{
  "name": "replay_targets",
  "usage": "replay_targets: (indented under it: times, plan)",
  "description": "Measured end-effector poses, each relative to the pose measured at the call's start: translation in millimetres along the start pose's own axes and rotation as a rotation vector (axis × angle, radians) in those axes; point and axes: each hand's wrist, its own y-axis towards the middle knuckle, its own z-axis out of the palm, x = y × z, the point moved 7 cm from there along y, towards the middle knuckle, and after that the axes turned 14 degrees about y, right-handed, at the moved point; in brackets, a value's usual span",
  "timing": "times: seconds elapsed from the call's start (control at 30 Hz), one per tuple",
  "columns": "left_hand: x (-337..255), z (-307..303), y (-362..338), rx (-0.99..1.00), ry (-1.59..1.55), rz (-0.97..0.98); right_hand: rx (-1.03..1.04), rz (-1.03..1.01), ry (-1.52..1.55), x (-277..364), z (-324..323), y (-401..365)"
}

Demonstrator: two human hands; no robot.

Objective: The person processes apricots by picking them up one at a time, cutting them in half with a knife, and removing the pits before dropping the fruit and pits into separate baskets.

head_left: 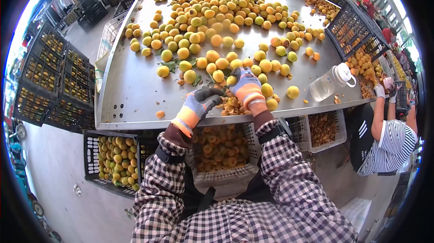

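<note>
My right hand (246,85), in a grey and orange glove with dark fingertips, is closed around a yellow-green fruit (231,80) that looks like a persimmon. My left hand (199,105), gloved the same way, is just to the left of it. Its dark fingers are bent, with a gap to the thumb, and I see nothing held in them. Brown-orange scraps (231,106) lie beneath both hands near the table's front edge. Loose yellow and greenish fruit (221,63) lies just beyond my fingers, with some green leaves (197,79) among it.
A large fruit pile (212,10) covers the back of the metal table (135,91). A clear water jug (326,85) stands at right. Below are a fruit crate (91,161), a basket (217,177) between my legs, and a scrap basket (341,128). A person in stripes (393,139) works at right.
</note>
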Motion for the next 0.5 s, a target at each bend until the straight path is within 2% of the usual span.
replay_targets:
  times: [0.07, 0.13, 0.17, 0.27, 0.33, 0.37, 0.43, 0.47, 0.5]
  plan:
    - [0, -2, 2, -0.044, -0.032, -0.007, -0.015, -0.015, 0.012, 3, -2, -1]
    - [2, -4, 3, -0.077, -0.047, 0.003, 0.158, 0.071, -0.076, 9, 2, -5]
    - [4, -3, 3, -0.081, -0.049, 0.004, 0.167, 0.078, -0.095, 11, 2, -6]
    - [9, -4, 5, -0.081, 0.028, 0.06, 0.093, 0.01, 0.051, 2, 4, -3]
    - [12, -11, 6, -0.211, -0.045, 0.075, 0.053, -0.07, 0.165, 5, -1, -2]
    - [24, -13, 7, -0.186, -0.119, -0.064, 0.041, -0.111, 0.426, 6, -4, -3]
    - [15, -13, 8, -0.236, -0.231, -0.003, 0.075, -0.188, 0.949, 23, -17, -10]
    - [11, -16, 6, -0.282, -0.339, 0.055, 0.082, -0.193, 0.949, 28, -18, -15]
    - [7, -15, 7, -0.233, -0.387, 0.096, 0.122, -0.242, 1.023, 36, -20, -20]
